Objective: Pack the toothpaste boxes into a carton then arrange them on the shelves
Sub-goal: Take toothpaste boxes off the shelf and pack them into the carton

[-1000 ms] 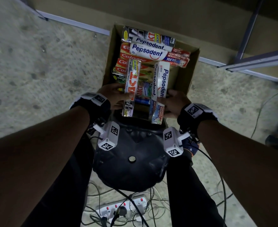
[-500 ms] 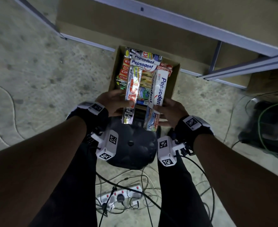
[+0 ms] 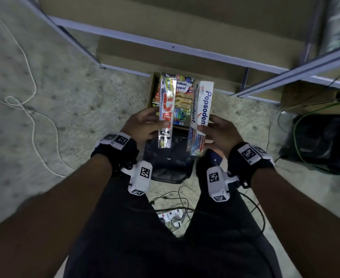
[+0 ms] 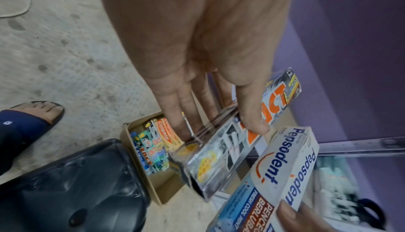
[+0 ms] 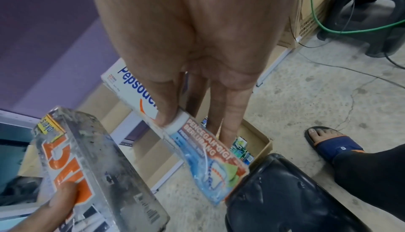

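Head view shows your left hand (image 3: pixel 143 127) gripping a silver Zact toothpaste box (image 3: pixel 166 109) near its lower end, thumb across the printed face and fingers behind, while your right hand (image 3: pixel 218 133) grasps a white Pepsodent toothpaste box (image 3: pixel 201 115) the same way. You hold both boxes lengthwise, side by side and apart, pointing away from you, which probably keeps each one ready to slide end-first onto a shelf. They hang above the open carton (image 3: pixel 153 85) on the concrete floor (image 3: pixel 65 101); that carton is packed with more toothpaste boxes, some marked Colgate and Pepsodent, lying flat in layers. Between your legs and touching the carton's near edge sits a black plastic stool (image 3: pixel 168 163). Beyond the carton stand the metal shelves (image 3: pixel 165 45), their lowest boards bare where the pictures show them, so my judgement is that packing is done and shelving is under way. A white cable (image 3: pixel 32 109) loops on the floor at your left, and a power strip (image 3: pixel 170 214) lies behind the stool.
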Available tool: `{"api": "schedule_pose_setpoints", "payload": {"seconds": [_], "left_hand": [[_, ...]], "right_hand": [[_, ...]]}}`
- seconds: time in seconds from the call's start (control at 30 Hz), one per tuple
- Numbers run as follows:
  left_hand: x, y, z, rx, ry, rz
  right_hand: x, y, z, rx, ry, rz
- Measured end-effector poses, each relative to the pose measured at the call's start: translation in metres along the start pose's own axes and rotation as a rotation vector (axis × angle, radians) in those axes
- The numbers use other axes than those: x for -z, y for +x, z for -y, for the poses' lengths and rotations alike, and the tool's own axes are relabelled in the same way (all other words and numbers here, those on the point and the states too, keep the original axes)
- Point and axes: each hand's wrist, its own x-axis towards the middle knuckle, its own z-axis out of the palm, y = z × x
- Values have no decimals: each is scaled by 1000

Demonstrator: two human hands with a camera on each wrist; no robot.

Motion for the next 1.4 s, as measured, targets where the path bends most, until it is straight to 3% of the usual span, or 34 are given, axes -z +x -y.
{"api": "schedule_pose_setpoints", "payload": {"seconds": [0.43, 0.83, 1.1, 1.4], "left_hand": [[-10, -111, -94, -346, 178, 3], [-5, -152, -196, -685, 207, -3], [1, -176, -296, -896, 174, -52], [4, -192, -407, -963, 244, -196]], "right_hand": [[14, -134, 69, 328, 20, -21], [18, -190, 161, 657, 4, 23], [10, -224, 249, 864, -49, -4], [3, -251, 350, 974, -161, -85]]}}
